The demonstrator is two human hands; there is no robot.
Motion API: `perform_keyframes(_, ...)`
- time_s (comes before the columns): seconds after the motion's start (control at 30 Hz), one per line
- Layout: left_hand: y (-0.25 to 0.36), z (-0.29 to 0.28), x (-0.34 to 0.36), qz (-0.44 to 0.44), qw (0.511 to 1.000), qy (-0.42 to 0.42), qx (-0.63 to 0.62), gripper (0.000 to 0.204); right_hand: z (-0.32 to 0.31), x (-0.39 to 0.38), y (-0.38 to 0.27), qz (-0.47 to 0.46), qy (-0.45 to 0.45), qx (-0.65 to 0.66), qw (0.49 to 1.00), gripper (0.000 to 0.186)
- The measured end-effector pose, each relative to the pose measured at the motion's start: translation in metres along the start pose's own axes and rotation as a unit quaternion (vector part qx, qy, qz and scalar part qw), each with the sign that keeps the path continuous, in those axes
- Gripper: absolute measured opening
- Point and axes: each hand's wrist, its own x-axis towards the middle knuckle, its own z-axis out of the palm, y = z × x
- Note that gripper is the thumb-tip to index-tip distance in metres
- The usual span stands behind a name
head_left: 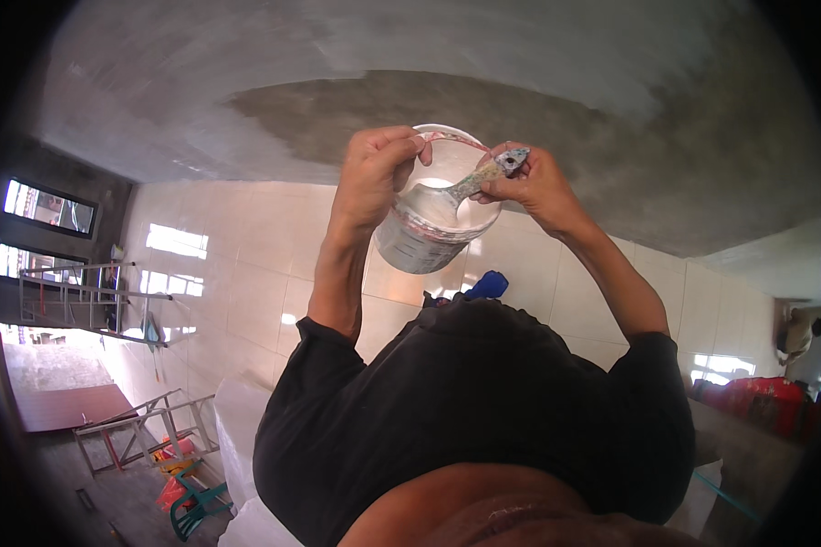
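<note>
A paint-smeared bucket (418,244) hangs in front of me, tilted so that its inside and the white paint in it show. My left hand (379,169) is closed at the bucket's stained carrying handle (456,137), with the wrist against the bucket's left side. My right hand (536,190) grips a paintbrush (477,179) by its worn, paint-crusted handle. The brush slants down to the left into the bucket, and its bristles are in the white paint.
Ahead stands a wall (556,128) with a darker bare patch and paler coated areas. Glossy tiles (255,246) cover the floor. To the left are metal scaffold frames (82,292), another metal frame (146,428) and a green plastic chair (192,506). A red object (757,401) lies at the right.
</note>
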Motion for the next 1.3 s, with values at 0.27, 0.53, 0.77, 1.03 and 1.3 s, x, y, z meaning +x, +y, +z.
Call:
perform_keyframes(0.27, 0.003, 0.000, -0.006, -0.014, 1.000, -0.008, 0.022, 0.027, 0.013, -0.011, -0.006, -0.129, 0.032, -0.113, 0.985, 0.022)
perform_keyframes(0.53, 0.012, 0.004, -0.009, -0.055, 0.998, -0.017, 0.039, 0.025, 0.003, 0.000, 0.013, -0.317, 0.062, -0.410, 0.853, 0.024)
perform_keyframes(0.77, 0.004, 0.003, -0.011, -0.044, 0.999, -0.004, 0.026, 0.027, 0.000, -0.012, 0.022, -0.425, 0.112, -0.477, 0.761, 0.031)
perform_keyframes(1.03, 0.000, -0.001, -0.006, -0.017, 1.000, 0.003, -0.013, 0.027, 0.002, -0.026, 0.000, -0.194, 0.126, -0.142, 0.962, 0.019)
perform_keyframes(1.3, 0.001, 0.000, -0.006, -0.015, 1.000, 0.010, -0.016, 0.024, 0.003, -0.013, 0.020, -0.129, 0.113, 0.000, 0.985, 0.019)
